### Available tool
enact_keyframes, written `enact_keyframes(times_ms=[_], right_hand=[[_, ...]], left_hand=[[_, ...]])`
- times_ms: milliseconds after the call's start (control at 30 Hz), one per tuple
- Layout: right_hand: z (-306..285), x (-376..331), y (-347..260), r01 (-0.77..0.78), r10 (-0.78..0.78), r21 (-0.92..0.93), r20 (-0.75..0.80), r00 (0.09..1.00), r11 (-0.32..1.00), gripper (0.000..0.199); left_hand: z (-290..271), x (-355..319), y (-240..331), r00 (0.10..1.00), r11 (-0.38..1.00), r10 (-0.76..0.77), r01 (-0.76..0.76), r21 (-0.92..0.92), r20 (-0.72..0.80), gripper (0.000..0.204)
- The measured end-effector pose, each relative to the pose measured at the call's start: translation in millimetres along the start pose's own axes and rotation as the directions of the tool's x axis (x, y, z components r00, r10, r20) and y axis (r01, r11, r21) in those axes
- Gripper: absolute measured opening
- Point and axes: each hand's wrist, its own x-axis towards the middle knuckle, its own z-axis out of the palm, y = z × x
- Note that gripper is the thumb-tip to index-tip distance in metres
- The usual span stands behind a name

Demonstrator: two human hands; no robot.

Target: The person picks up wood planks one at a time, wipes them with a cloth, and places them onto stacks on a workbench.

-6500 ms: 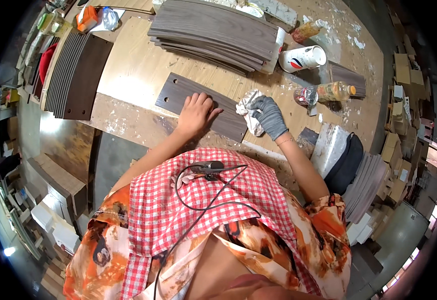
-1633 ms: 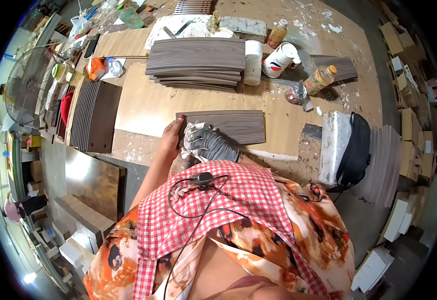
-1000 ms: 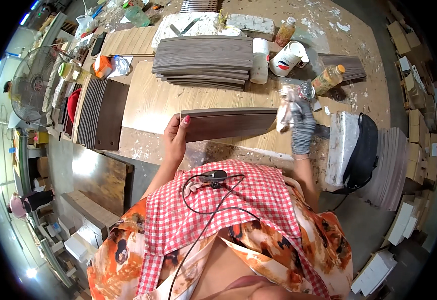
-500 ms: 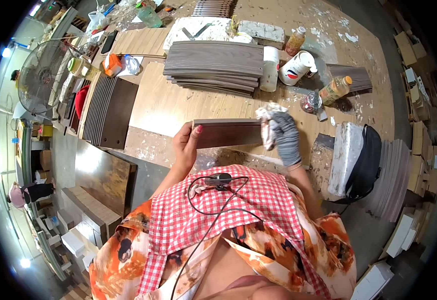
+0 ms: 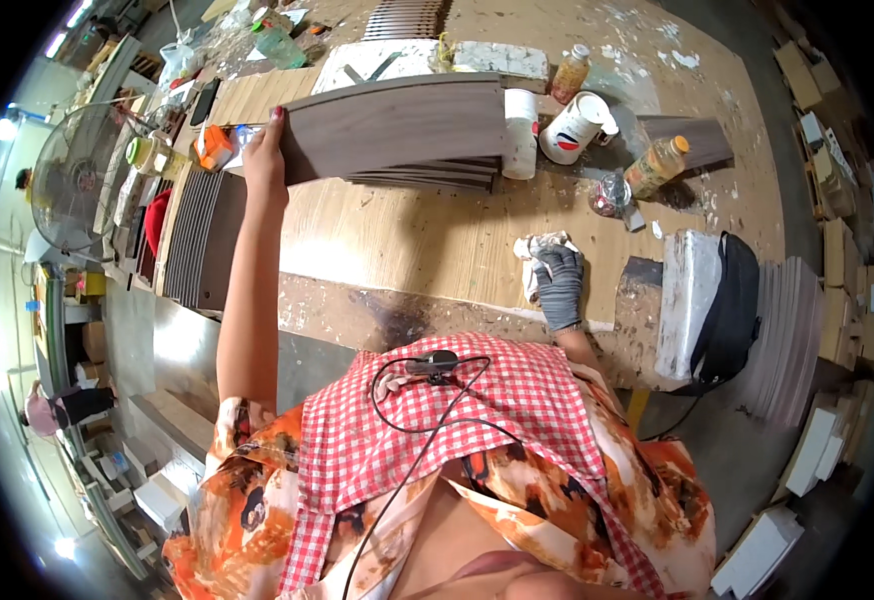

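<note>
My left hand (image 5: 266, 155), bare, grips the left end of a dark grey-brown wooden board (image 5: 392, 122). This board is raised over a stack of similar boards (image 5: 427, 176) at the back middle of the table. In a grey glove, my right hand (image 5: 560, 285) rests on the table with its fingers over a crumpled white cloth (image 5: 534, 252). The cloth lies against the pale wood-grain tabletop (image 5: 397, 240). Another row of dark boards (image 5: 207, 238) stands to the left, near the table's edge.
White containers (image 5: 574, 128) and bottles (image 5: 659, 165) stand at the back right. A black bag (image 5: 727, 310) leans on a white block (image 5: 688, 300) at the right, beside stacked boards (image 5: 779, 345). A fan (image 5: 82, 175) stands at the far left; a person (image 5: 65, 408) is beyond.
My left hand has carried the board up and away, from in front of me to above the stack. My right hand with the cloth has left the board and come down onto the table.
</note>
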Motion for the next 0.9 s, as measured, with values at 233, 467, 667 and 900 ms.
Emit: enact_keyframes(times_ms=[233, 467, 667, 900], right_hand=[[-4, 5, -6, 0.014, -0.014, 0.027, -0.011, 1.000, 1.000, 0.026], [2, 3, -3, 0.007, -0.006, 0.063, -0.017, 1.000, 0.998, 0.025], [0, 3, -3, -0.009, 0.009, 0.024, -0.004, 1.000, 1.000, 0.027], [-4, 2, -11, -0.010, 0.010, -0.035, -0.002, 1.000, 0.999, 0.026]], left_hand=[[25, 76, -32, 0.977, 0.986, -0.114, 0.090, 0.139, 0.178, 0.041], [26, 123, -69, 0.986, 0.868, -0.015, -0.071, 0.492, 0.168, 0.055], [53, 88, -50, 0.849, 0.447, 0.347, -0.523, 0.726, 0.398, 0.078], [140, 3, -21, 0.409, 0.081, -0.037, -0.908, 0.411, 0.912, 0.142]])
